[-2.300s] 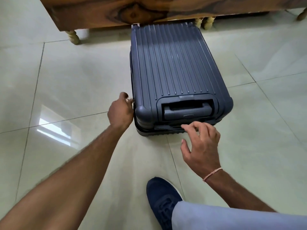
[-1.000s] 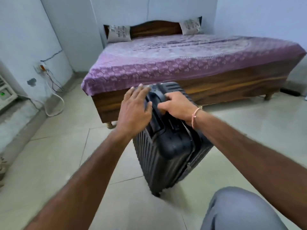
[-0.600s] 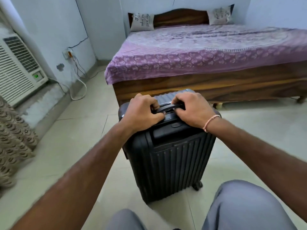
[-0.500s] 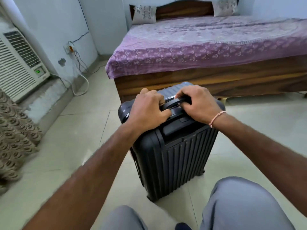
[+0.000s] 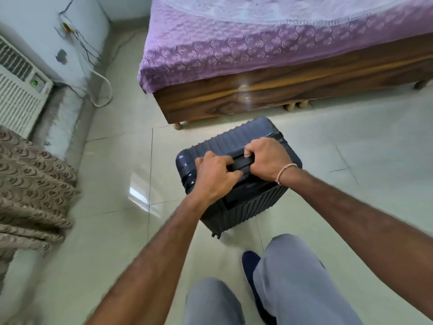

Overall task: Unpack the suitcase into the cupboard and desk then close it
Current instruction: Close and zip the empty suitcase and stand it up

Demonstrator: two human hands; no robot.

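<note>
Both hands grip the upright suitcase (image 5: 248, 207) handle (image 5: 241, 163) (shell closed).
</note>
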